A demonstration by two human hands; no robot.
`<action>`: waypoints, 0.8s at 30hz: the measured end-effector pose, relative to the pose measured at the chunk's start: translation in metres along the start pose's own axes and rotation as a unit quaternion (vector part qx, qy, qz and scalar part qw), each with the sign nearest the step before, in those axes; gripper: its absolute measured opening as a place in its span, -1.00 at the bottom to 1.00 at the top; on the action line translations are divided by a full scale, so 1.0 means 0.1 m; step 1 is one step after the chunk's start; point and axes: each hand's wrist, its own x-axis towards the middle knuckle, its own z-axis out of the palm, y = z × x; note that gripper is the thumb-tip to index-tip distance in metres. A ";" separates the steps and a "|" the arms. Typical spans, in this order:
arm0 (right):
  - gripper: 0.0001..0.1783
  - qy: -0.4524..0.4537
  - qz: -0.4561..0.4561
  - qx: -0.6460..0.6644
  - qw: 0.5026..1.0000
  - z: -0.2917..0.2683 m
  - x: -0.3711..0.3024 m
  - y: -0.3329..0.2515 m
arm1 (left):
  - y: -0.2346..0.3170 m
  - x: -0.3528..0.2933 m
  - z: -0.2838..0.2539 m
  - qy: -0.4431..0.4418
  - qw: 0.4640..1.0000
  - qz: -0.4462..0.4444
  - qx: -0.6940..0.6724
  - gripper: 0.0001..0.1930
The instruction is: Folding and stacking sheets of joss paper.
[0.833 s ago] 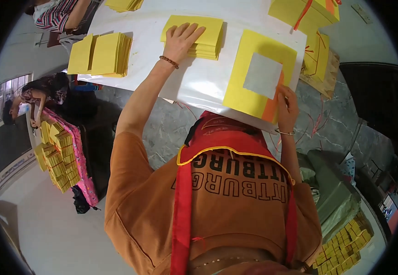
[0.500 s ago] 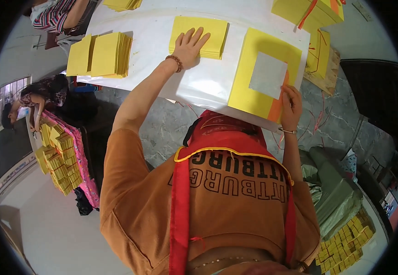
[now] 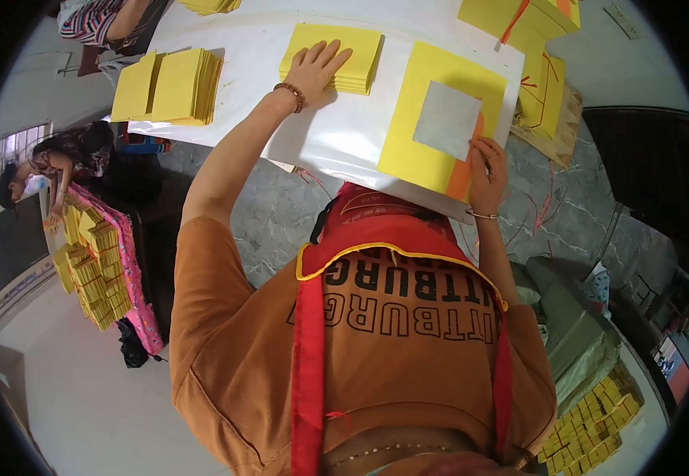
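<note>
On the white-covered table, a stack of yellow paper sheets [image 3: 360, 55] lies beneath my left hand [image 3: 317, 73], which rests flat with fingers spread. To its right is a larger yellow paper pile [image 3: 405, 103] near the table's front edge. A silver-grey square [image 3: 446, 120] sits on top of it, with an orange strip [image 3: 459, 178] along the right side. My right hand [image 3: 489, 170] is at that side, its fingers curled in and pressed together, fingertips touching the orange strip beside the square. Whether anything more is pinched there is hidden.
Another yellow paper stack [image 3: 178, 87] lies at the table's left. Yellow bundles tied with red string [image 3: 547, 83] stand at the right. A person [image 3: 71, 163] is at a side table with yellow bundles [image 3: 99, 274]; more bundles [image 3: 594, 420] lie lower right.
The whole view has shifted slightly, so things sit a little further left and up. Both hands keep nearly the same places on the paper.
</note>
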 end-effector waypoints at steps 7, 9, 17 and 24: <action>-0.85 -0.014 -0.047 -0.044 0.998 -0.02 0.03 -0.03 | 0.01 -0.01 -0.01 -0.010 0.999 -0.007 0.031 -0.15; -0.86 -0.013 -0.049 -0.046 0.998 -0.03 0.03 0.00 | 0.00 0.01 -0.04 0.010 1.000 -0.001 0.000 -0.16; -0.84 -0.007 -0.083 -0.070 0.994 -0.01 0.03 0.00 | 0.21 -0.09 -0.33 0.064 0.998 0.021 0.002 -0.22; -0.84 0.005 -0.077 -0.019 0.997 -0.01 0.05 0.03 | 1.47 -0.30 -0.74 0.113 0.953 0.220 -0.174 -0.41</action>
